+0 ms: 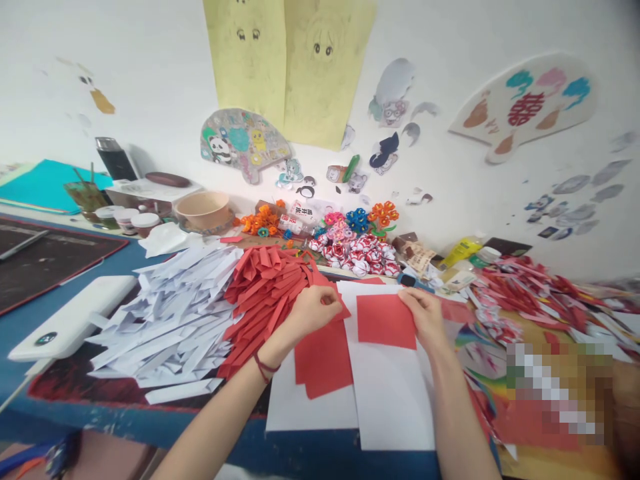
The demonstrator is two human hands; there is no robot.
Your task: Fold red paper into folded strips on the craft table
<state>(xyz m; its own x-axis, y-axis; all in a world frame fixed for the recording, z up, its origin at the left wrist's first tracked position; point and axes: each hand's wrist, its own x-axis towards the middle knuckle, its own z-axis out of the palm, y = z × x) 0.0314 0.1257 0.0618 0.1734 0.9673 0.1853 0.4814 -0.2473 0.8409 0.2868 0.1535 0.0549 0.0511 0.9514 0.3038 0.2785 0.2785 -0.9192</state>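
My right hand [423,313] pinches the upper right corner of a small red paper sheet [385,327], held over a white sheet [395,413]. My left hand [313,310] is closed in a pinch, thumb and forefinger curled into a ring, with a red paper edge at the fingertips. How much of that red piece is gripped is partly hidden by the hand. Below it, overlapping red sheets [325,367] lie on another white sheet [290,410]. Left of my left hand are a heap of folded red paper strips [270,287] and a heap of folded white strips [170,320].
A white power bank [75,317] lies at left by a dark mat [45,260]. Along the wall stand a round tan bowl [203,212], small jars and red-white paper flowers [357,257]. Paper scraps [525,293] cover the right side, where a person's blurred hand shows.
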